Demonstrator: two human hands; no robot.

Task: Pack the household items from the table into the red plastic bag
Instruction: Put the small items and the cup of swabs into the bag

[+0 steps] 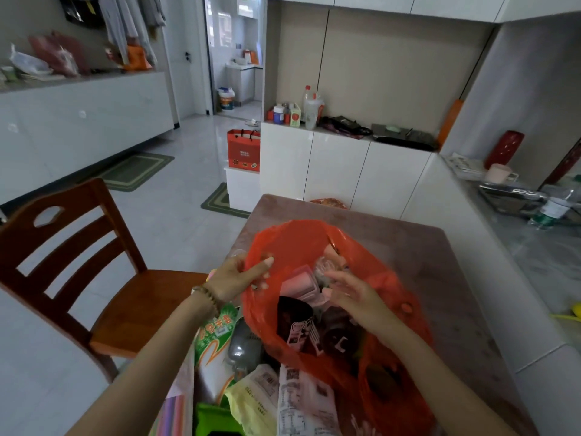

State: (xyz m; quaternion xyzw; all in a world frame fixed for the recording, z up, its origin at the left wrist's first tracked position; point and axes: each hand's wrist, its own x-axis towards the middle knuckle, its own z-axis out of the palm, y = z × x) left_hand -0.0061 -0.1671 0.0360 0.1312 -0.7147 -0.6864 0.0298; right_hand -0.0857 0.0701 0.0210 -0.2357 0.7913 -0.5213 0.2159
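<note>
The red plastic bag (301,243) stands open on the brown table (424,262). My left hand (242,275) pinches the bag's left rim and holds it open. My right hand (349,294) is inside the bag's mouth, fingers relaxed and spread, holding nothing. Inside the bag lie a pink packet (298,283), a dark carton with a pink label (297,325), a clear wrapped item (325,265) and a dark round container (341,335). Near the table's front edge lie a green-and-white packet (213,335), a grey object (243,347), a yellow bag (251,398) and a white printed packet (301,401).
A wooden chair (78,262) stands left of the table. A white counter (540,256) with a pink cup (498,174), a metal tray and a bottle runs along the right. White cabinets and a red gift bag (243,149) stand behind the table.
</note>
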